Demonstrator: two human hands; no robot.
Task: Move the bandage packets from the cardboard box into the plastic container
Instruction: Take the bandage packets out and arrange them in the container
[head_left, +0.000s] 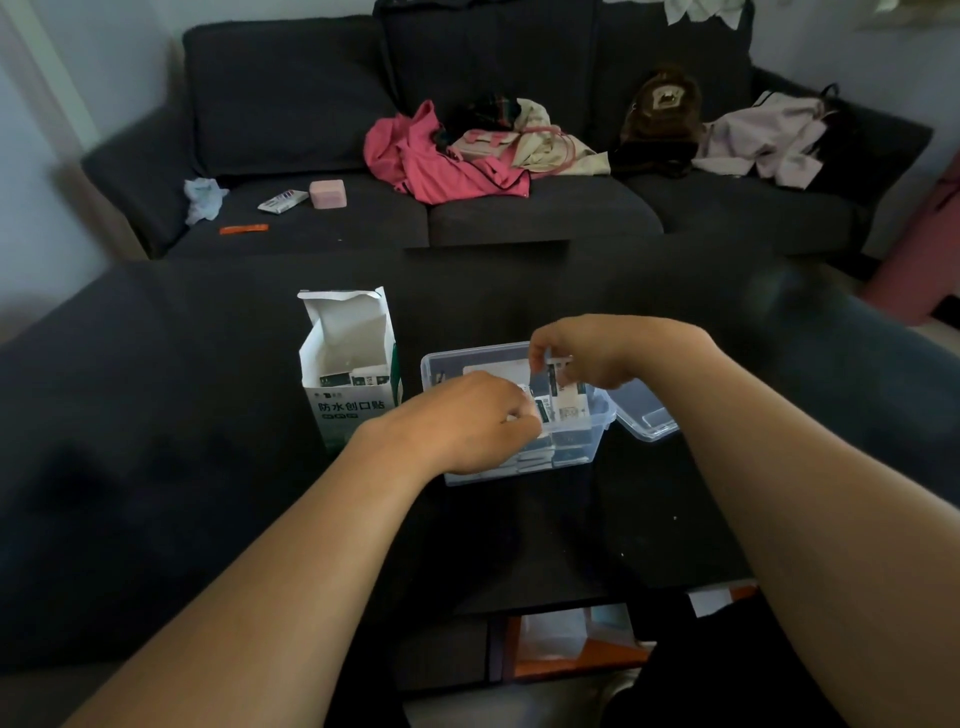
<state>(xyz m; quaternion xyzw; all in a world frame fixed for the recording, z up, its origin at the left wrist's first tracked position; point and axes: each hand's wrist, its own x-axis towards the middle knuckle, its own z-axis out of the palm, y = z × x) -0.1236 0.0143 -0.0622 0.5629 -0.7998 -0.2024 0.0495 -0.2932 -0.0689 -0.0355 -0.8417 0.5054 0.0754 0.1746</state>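
An open white and green cardboard box (347, 379) stands on the dark table, with a few bandage packets (358, 378) showing inside. To its right sits the clear plastic container (597, 415), holding several white and dark bandage packets (569, 408). My left hand (467, 421) reaches over the container's near left side, its fingers curled round packets there. My right hand (582, 353) hovers above the container's far side and pinches a packet between thumb and fingers.
The container's clear lid (647, 415) lies just right of it. The dark table (182, 415) stretches left and toward me. Behind it a dark sofa (519, 208) carries clothes (441, 156), a pink box (327, 194) and small items.
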